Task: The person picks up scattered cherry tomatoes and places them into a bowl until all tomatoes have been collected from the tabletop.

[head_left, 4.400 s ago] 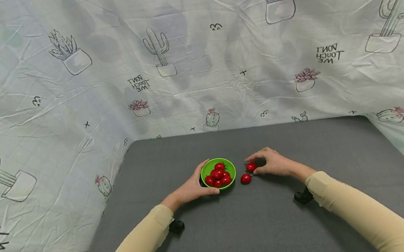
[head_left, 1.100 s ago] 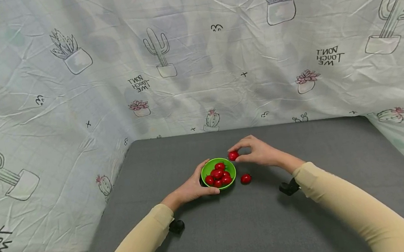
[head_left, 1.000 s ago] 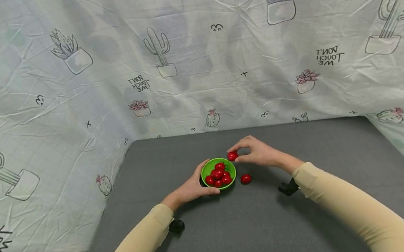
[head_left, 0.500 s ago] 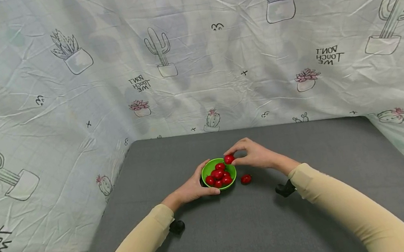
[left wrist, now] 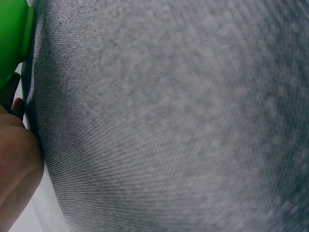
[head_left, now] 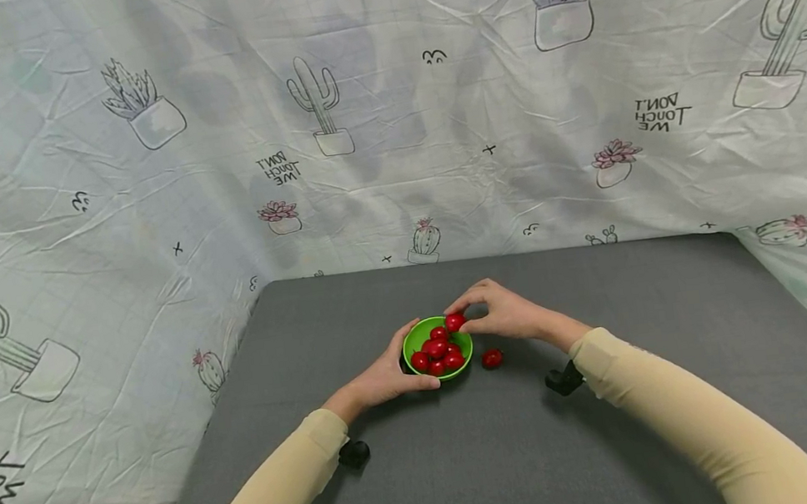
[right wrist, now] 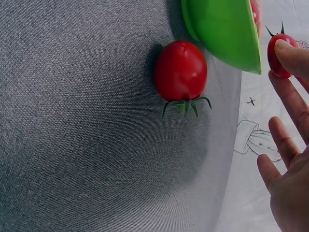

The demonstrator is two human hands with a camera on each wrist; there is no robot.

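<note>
A green bowl (head_left: 414, 336) with several red cherry tomatoes (head_left: 436, 350) inside stands on the grey table. My left hand (head_left: 383, 376) holds the bowl from its left side, thumb at the near rim and fingers round the far side. Between thumb and fingertips, my right hand (head_left: 503, 311) pinches one cherry tomato (right wrist: 281, 53) with green sepals, over the bowl's far right rim. A single loose cherry tomato (right wrist: 180, 72) lies on the cloth just right of the bowl. In the left wrist view only part of the bowl (left wrist: 12, 38) and my hand (left wrist: 17, 159) show.
Dark grey cloth covers the table (head_left: 445, 465). A pale curtain (head_left: 370, 105) printed with cactus drawings hangs behind and at the sides. Black wrist-worn devices (head_left: 354, 455) sit under both sleeves.
My right hand has picked up a cherry tomato from the table and carried it left, from beside the bowl to over its rim. My left hand stays on the bowl.
</note>
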